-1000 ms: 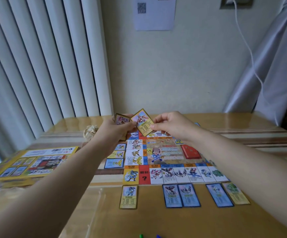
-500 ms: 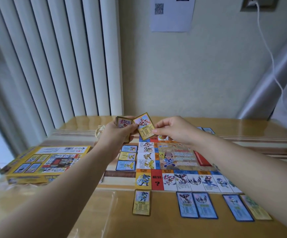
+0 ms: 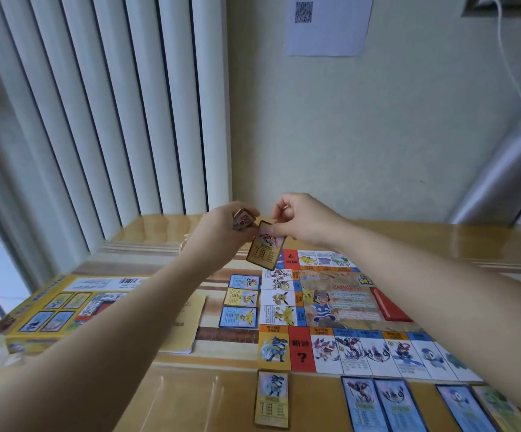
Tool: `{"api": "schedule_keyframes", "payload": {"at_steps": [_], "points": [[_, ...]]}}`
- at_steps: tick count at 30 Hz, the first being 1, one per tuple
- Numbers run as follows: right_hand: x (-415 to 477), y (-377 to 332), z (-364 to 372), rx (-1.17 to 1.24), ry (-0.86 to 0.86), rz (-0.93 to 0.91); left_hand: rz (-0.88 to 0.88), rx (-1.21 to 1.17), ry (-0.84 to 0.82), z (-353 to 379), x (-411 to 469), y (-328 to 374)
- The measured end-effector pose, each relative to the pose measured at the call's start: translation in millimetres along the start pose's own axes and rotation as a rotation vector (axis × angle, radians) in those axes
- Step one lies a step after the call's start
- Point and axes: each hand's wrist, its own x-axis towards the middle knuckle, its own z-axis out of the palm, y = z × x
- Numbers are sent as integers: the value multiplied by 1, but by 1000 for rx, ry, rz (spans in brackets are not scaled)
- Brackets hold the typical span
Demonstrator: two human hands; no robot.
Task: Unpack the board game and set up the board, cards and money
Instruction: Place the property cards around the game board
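My left hand (image 3: 218,236) is curled round a small stack of cards (image 3: 244,218), just left of the middle of the frame. My right hand (image 3: 307,224) is right next to it, pinching one brown-edged card (image 3: 265,247) by its top edge between thumb and fingertips. That card hangs face toward me, a bit tilted, over the top left corner of the board (image 3: 340,302).

The board lies flat on the table (image 3: 440,241), centre right of the picture, with my right forearm crossing over its right side. A red deck (image 3: 388,308) sits on the board's middle, partly hidden behind that forearm.

Three side cards (image 3: 241,297) are lined up in a column just beside the board's left edge: blue, yellow, blue. Below the board's bottom edge, a corner card (image 3: 272,399) with a brown border lies right under the corner square. Next come two blue cards (image 3: 379,405) touching side by side. Further right there's another blue card (image 3: 462,406) and a greenish card (image 3: 499,411), down in the lower right.

The yellow game box (image 3: 66,304) is in the lower left, behind my left forearm. A pale booklet (image 3: 189,322) lies between it and the board, half under that arm.

Up top: white blinds (image 3: 97,104) on the upper left, a QR sheet (image 3: 328,23) on the wall, and a white cable (image 3: 515,88) on the upper right.
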Motion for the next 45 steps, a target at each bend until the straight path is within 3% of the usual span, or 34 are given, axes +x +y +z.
{"api": "schedule_keyframes", "payload": {"at_steps": [3, 7, 10, 16, 27, 39, 45], "points": [[22, 25, 8, -90, -5, 45, -65, 169, 43, 6, 8, -27], [51, 59, 26, -155, 25, 149, -28, 613, -344, 22, 7, -60], [74, 76, 47, -176, 23, 163, 39, 784, -575, 33, 0, -68], [100, 98, 85, -141, 16, 155, 56, 923, -765, 42, -2, -74], [106, 121, 99, -373, -99, 182, 29, 871, -815, 45, -4, -87], [103, 122, 93, -606, -51, 151, 14, 871, -835, 47, -1, -87], [95, 115, 88, -648, 53, 111, -12, 808, -803, 44, -1, -84]]}}
